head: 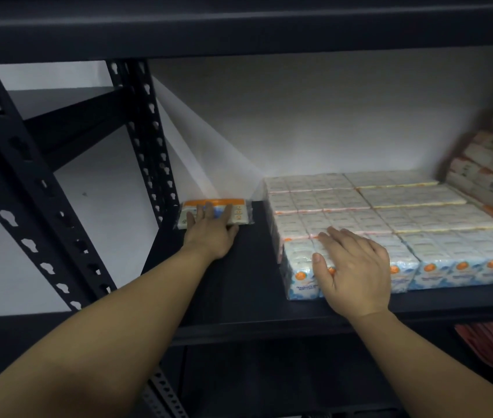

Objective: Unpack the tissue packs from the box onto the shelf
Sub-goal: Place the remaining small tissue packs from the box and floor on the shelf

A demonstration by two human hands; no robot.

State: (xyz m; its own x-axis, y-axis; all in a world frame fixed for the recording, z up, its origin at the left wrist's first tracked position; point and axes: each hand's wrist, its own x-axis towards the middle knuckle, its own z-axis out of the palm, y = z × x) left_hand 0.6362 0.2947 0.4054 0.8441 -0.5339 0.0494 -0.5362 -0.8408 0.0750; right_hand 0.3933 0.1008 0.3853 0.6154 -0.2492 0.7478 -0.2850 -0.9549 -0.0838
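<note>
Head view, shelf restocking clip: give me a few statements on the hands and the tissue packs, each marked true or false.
1. The left hand lies with straight fingers on a single pack standing at the back left of the shelf. True.
2. The right hand is lifting a pack off the shelf. False: it rests flat on the front left corner of the pack block, which sits on the shelf.
3. The single pack touches the pack block. False: a strip of bare shelf separates them.
4. The pack block lies in rows from the back wall to the shelf front. True.
5. The box is in view between the arms. False: no box shows.
</note>
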